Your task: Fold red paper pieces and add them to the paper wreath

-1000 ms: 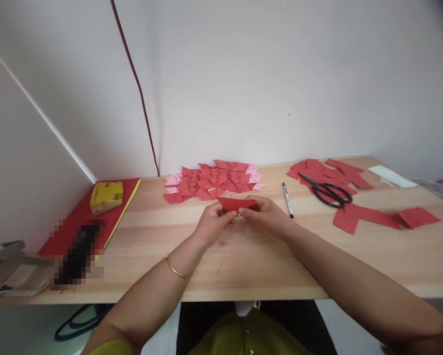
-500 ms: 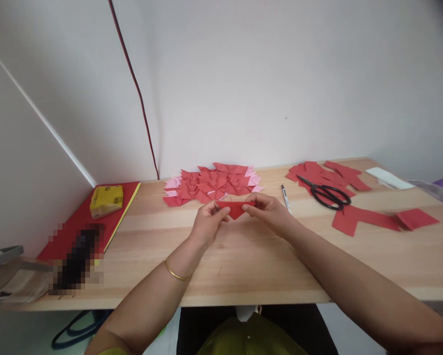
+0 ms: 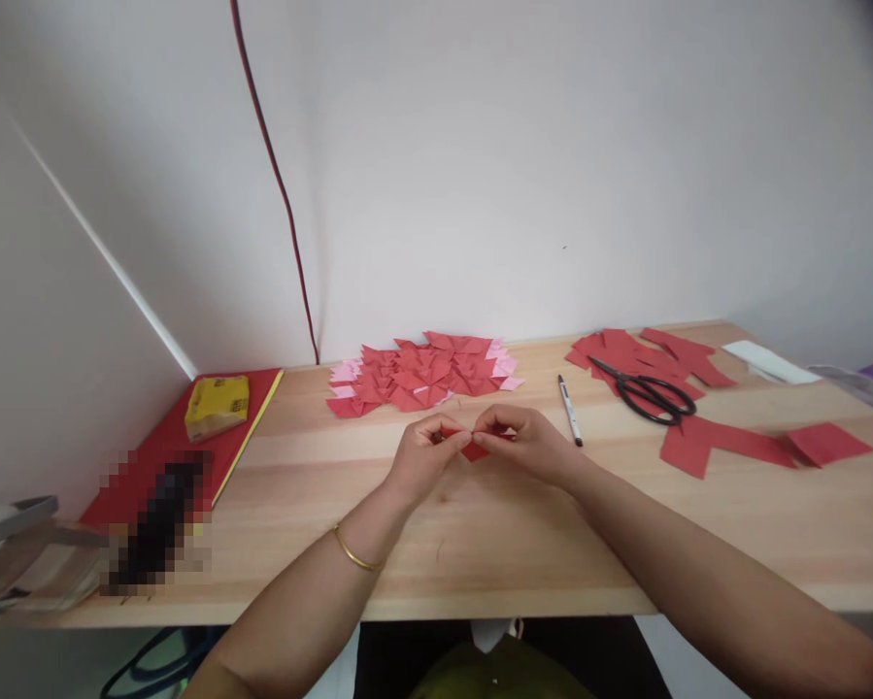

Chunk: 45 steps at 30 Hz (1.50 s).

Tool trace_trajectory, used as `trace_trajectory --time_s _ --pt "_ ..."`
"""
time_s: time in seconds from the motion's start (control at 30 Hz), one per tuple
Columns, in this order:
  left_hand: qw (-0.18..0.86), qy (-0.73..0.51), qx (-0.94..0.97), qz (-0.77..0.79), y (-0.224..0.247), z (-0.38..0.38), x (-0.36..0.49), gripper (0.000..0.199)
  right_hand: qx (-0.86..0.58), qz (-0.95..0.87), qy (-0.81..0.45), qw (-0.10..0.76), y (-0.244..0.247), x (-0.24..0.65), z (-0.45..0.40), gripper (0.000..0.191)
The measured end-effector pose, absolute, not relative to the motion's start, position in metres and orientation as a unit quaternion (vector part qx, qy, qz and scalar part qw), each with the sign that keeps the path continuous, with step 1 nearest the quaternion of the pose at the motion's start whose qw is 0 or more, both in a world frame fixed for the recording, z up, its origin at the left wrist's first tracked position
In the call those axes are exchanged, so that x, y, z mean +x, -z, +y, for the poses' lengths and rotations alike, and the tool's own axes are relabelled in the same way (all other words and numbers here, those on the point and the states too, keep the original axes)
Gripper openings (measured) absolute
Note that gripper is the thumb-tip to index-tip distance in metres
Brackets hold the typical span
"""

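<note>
Between my two hands is a small folded piece of red paper (image 3: 475, 451), its pointed tip showing below my thumbs. My left hand (image 3: 430, 451) pinches it from the left, and my right hand (image 3: 516, 437) from the right, the thumb tips meeting at its middle. Fingers cover most of the paper. Just beyond my hands, a pile of folded red and pink paper pieces (image 3: 421, 374) lies against the wall.
To the right are a pen (image 3: 570, 410), black-handled scissors (image 3: 647, 393) on cut red paper pieces (image 3: 611, 345), and a red paper strip (image 3: 749, 442). At left, a yellow packet (image 3: 218, 406) rests on a red sheet (image 3: 151, 437). The wooden table (image 3: 319, 573) meets the wall.
My hands have drawn together over the red paper, so the thumbs now meet and hide more of it. The whole view has shifted slightly, with the table lower in the picture.
</note>
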<state>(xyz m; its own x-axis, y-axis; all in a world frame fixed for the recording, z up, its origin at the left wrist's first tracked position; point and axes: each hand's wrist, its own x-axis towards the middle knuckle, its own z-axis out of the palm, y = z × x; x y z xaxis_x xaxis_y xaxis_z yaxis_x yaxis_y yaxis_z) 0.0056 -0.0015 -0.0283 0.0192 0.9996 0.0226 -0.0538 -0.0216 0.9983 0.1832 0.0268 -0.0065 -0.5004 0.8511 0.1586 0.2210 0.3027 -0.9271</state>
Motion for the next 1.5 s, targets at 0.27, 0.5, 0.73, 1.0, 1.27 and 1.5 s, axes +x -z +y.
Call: trace_trajectory --time_s 0.27,0.5,0.73,1.0,1.27,1.5 --pt "0.578 -0.533 0.417 0.456 0.029 0.002 0.001 0.026 -0.387 -0.717 -0.498 0.295 0.003 0.195 0.035 0.022" --pt "0.615 -0.532 0.387 0.435 0.026 0.005 -0.005 0.024 -0.399 -0.697 -0.532 0.27 -0.002 0.198 0.035 0.022" --pt "0.646 -0.535 0.366 0.404 0.021 0.005 -0.007 0.028 -0.386 -0.689 -0.547 0.277 -0.007 0.202 0.034 0.021" --pt "0.671 -0.481 0.387 0.411 0.021 0.0 -0.001 0.035 -0.402 -0.694 -0.507 0.316 -0.006 0.203 0.036 0.026" --pt "0.633 -0.504 0.405 0.426 0.025 -0.002 0.008 0.025 -0.289 -0.637 -0.623 0.349 0.006 0.188 0.031 0.032" --pt "0.619 -0.505 0.423 0.428 0.024 -0.003 0.006 0.027 -0.326 -0.653 -0.586 0.352 0.013 0.179 0.025 0.027"
